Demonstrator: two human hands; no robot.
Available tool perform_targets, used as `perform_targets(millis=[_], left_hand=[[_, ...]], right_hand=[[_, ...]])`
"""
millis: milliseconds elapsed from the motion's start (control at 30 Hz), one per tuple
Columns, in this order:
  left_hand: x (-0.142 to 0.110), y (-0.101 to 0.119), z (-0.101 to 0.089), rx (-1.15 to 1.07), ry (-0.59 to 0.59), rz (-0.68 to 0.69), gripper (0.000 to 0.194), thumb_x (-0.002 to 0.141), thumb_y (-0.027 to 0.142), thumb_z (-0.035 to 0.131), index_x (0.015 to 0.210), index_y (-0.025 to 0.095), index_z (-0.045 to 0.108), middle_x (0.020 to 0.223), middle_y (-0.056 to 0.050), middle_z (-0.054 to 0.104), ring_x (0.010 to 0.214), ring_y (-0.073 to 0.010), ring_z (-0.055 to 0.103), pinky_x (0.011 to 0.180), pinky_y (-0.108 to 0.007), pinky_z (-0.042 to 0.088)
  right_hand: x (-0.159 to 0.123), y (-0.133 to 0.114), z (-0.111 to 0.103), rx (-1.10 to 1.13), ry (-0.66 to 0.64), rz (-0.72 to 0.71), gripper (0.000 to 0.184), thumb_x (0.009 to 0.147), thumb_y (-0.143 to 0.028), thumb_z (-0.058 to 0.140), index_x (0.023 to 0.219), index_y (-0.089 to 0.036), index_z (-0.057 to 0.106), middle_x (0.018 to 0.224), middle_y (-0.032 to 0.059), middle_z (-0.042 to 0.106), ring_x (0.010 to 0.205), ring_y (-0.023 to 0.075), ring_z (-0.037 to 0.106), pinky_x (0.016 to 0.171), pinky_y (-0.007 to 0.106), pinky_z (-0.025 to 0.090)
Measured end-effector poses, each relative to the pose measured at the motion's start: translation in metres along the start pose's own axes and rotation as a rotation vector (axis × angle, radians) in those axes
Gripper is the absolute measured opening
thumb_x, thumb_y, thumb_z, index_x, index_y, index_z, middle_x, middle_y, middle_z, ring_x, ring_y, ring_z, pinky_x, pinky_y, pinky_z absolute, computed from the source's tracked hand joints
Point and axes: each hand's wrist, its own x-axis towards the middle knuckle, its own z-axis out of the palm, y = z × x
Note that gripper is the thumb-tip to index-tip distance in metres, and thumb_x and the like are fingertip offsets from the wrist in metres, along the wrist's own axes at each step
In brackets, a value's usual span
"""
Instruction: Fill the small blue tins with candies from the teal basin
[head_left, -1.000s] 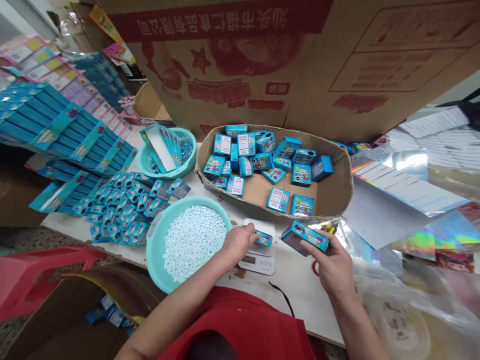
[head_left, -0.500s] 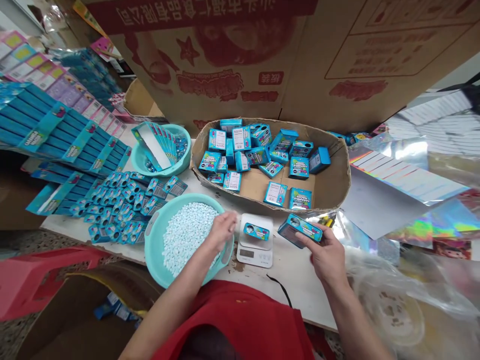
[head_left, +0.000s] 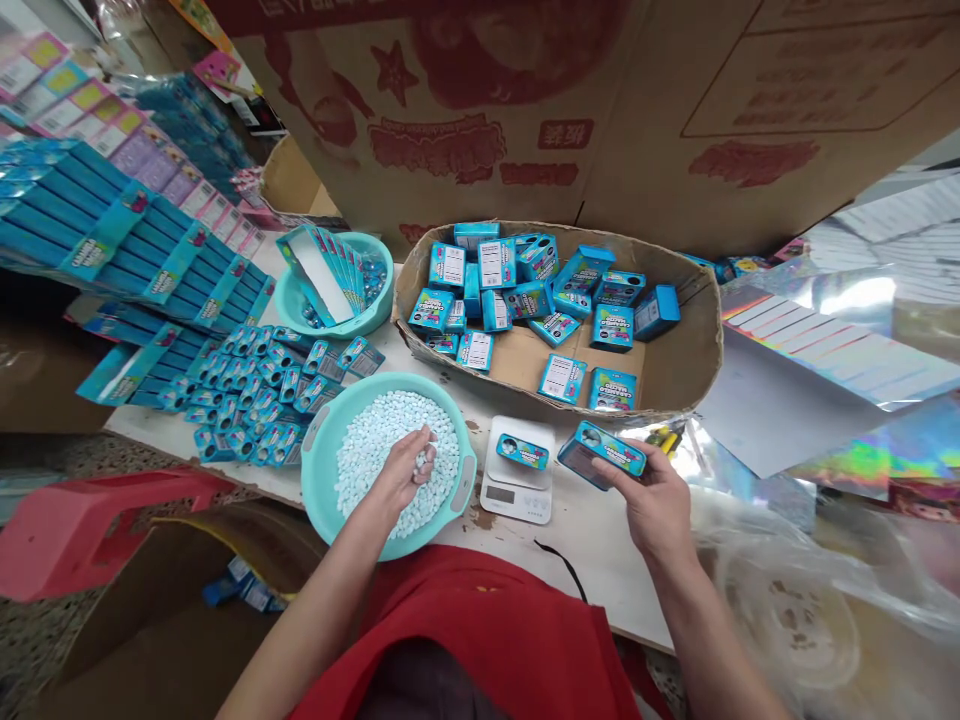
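Observation:
My left hand (head_left: 405, 470) is over a turquoise basin (head_left: 315, 500) full of small white candies (head_left: 364, 440). Its fingers are curled, and a few candies show among them. Between the thumb and fingers of my right hand (head_left: 664, 505) is a blue candy box (head_left: 600, 452), tilted, with a round opening at one end of its upper face. A white kitchen scale (head_left: 517, 503) lies between my hands. On its plate rests another blue box (head_left: 523, 452), also with a round hole. The reading on the display is too small to make out.
Behind the scale is a cut-down cardboard tray (head_left: 675, 385) of blue boxes. Small boxes (head_left: 255, 395) crowd the left side, near a second basin (head_left: 375, 318) with wrapped balls. A big carton (head_left: 600, 120) walls the back; shiny sheets (head_left: 840, 350) lie right.
My left hand has moved left and down from beside the scale to above the candies in the basin. My right hand keeps its box in nearly the same place. The view has shifted slightly.

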Motion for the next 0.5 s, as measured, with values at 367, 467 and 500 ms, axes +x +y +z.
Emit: perform_targets(millis=[367, 467, 500], left_hand=[[0.002, -0.006, 0.038, 0.302, -0.110, 0.077, 0.040, 0.064, 0.051, 0.070, 0.063, 0.017, 0.050, 0.045, 0.008, 0.035, 0.035, -0.0023, 0.019, 0.038, -0.019, 0.009], [0.002, -0.010, 0.049, 0.489, -0.176, 0.193, 0.032, 0.072, 0.046, 0.063, 0.062, 0.018, 0.051, 0.048, 0.006, 0.039, 0.041, -0.0068, 0.031, 0.043, -0.020, 0.021], [0.002, -0.012, 0.052, 0.604, -0.185, 0.264, 0.027, 0.074, 0.043, 0.061, 0.064, 0.019, 0.054, 0.050, 0.005, 0.042, 0.045, -0.0092, 0.037, 0.047, -0.021, 0.026]], right_hand=[[0.002, 0.008, -0.002, 0.014, 0.004, 0.038, 0.050, 0.047, -0.040, 0.085, 0.088, -0.019, 0.065, 0.078, 0.0018, 0.067, 0.073, 0.0198, 0.062, 0.066, 0.034, 0.054], [0.002, 0.010, -0.001, 0.032, 0.005, 0.063, 0.052, 0.046, -0.039, 0.086, 0.088, -0.019, 0.064, 0.078, 0.0014, 0.067, 0.073, 0.0194, 0.062, 0.066, 0.034, 0.054], [0.002, 0.011, -0.001, 0.031, 0.003, 0.073, 0.052, 0.045, -0.039, 0.086, 0.088, -0.019, 0.064, 0.078, 0.0012, 0.067, 0.073, 0.0192, 0.062, 0.066, 0.033, 0.053]])
